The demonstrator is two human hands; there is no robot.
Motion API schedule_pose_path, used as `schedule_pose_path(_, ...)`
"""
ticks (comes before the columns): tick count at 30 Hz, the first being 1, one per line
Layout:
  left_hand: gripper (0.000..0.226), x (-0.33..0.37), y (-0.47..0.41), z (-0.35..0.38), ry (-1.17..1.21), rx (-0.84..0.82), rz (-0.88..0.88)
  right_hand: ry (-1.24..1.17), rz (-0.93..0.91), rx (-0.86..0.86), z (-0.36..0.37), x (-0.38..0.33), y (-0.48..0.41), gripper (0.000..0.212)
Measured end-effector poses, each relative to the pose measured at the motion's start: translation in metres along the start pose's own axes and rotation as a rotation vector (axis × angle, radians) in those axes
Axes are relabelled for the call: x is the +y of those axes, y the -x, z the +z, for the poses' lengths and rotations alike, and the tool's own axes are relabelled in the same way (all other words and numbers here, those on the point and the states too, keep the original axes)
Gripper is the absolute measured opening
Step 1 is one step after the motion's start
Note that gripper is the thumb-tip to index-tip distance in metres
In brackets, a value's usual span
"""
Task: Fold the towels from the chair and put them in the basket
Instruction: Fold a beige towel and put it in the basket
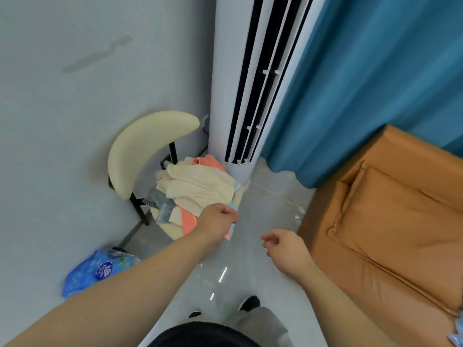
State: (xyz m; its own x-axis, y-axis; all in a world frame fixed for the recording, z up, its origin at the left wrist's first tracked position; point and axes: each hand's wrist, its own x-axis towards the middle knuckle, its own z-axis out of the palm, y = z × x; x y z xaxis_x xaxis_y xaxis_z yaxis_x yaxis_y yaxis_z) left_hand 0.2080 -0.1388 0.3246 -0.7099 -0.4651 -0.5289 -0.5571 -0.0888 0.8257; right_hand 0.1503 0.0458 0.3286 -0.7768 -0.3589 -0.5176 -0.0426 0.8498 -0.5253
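Hands: left hand (220, 219) grips the near edge of heaped cream, coral and grey cloth towels (200, 186) on the cream-backed chair (140, 146); right hand (285, 249) hangs loose, empty. Nothing folded yet; basket unseen.

Soft, even indoor light fills the view and shadows are faint; the glossy floor (240, 284) carries two short white glints (thin, slanted streaks). Wide-angle distortion bends the air conditioner (225, 96) and the curtain (375, 83) towards the edges. The towels (200, 186) look slightly soft.
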Motion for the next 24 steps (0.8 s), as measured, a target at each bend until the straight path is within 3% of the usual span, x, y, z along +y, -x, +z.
schedule_pose_path(5,0.015,0.009,-0.093,0.011,0.043,0.147,-0.12,0.062,-0.087,-0.148,-0.019,-0.022,-0.157,0.027)
schedule_pose_path(12,0.018,-0.016,-0.19,0.031,0.295,0.558,-0.437,0.294,-0.172,-0.447,-0.01,-0.061,-0.359,0.027)
schedule_pose_path(19,0.013,-0.016,-0.24,0.107,0.464,0.676,-0.437,0.473,-0.279,-0.521,0.014,-0.083,-0.464,0.038)
schedule_pose_path(24,0.015,-0.065,-0.289,0.145,0.366,0.76,-0.38,0.452,-0.404,-0.465,0.071,-0.053,-0.521,0.013)
